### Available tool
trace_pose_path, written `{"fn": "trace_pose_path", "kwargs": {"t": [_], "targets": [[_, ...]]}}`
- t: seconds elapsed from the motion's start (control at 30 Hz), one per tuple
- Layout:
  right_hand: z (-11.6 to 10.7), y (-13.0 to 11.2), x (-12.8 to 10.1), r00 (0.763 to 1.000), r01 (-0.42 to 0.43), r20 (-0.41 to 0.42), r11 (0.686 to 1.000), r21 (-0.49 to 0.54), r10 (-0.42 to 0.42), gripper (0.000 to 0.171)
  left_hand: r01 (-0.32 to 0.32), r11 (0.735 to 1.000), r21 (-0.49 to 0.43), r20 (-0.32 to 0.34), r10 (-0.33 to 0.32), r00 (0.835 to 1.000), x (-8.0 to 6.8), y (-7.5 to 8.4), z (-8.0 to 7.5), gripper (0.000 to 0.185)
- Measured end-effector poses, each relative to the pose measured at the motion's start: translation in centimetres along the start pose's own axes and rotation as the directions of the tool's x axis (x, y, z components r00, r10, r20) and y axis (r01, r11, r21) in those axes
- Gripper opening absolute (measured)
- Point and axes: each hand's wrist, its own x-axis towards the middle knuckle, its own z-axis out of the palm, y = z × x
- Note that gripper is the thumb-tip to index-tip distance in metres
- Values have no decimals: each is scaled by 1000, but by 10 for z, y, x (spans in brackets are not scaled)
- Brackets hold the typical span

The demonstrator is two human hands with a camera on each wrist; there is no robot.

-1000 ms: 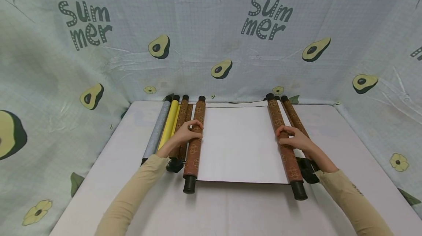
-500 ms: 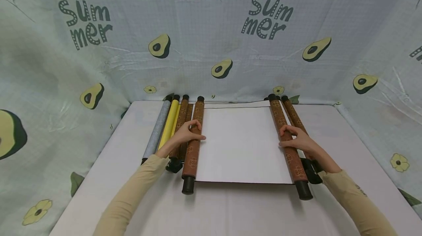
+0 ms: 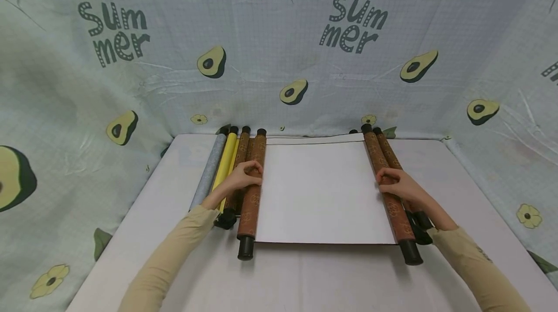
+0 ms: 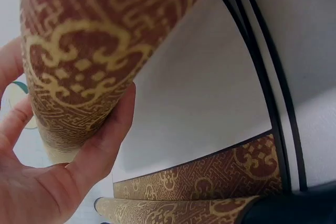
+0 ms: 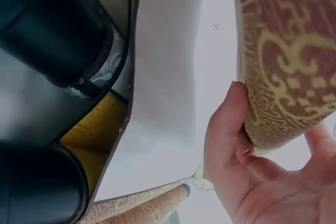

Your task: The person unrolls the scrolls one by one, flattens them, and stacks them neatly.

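Observation:
A hanging scroll lies partly unrolled, with its white sheet [image 3: 322,191] showing between two brown, gold-patterned rolls that end in black knobs. My left hand [image 3: 240,179] grips the left roll [image 3: 250,212], its thumb on the inner side. On the other side, my right hand [image 3: 403,188] grips the right roll [image 3: 395,217] between thumb and fingers. The left wrist view shows the patterned roll [image 4: 84,61] within the curve of my left hand [image 4: 47,182]. In the right wrist view the roll [image 5: 294,72] sits between thumb and fingers of my right hand [image 5: 273,182].
Left of the scroll lie a grey roll [image 3: 210,169], a yellow roll [image 3: 226,159] and a brown roll [image 3: 241,149]. Another brown roll [image 3: 389,151] lies close beside the right one. Behind the white table [image 3: 301,278] hangs an avocado-print cloth [image 3: 261,26].
The two rolls have moved apart, the left one leftward and the right one rightward, each with its hand. A wider stretch of white sheet shows between them.

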Motion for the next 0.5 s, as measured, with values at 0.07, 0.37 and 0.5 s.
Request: {"fn": "trace_pose_path", "kwargs": {"t": [0.07,0.37,0.5], "targets": [[-1,2,-1,1000,6,-14,1000,-24,-6,20,10,1000,-4,-4,-10,1000,1,-5,0,20],[-6,3,-6,1000,0,-25,998,-67,-2,31,48,999,-17,-13,-48,999,2,-4,0,34],[-7,4,-8,1000,-2,-20,999,-39,2,30,13,1000,26,-6,-13,1000,3,-4,0,35]]}}
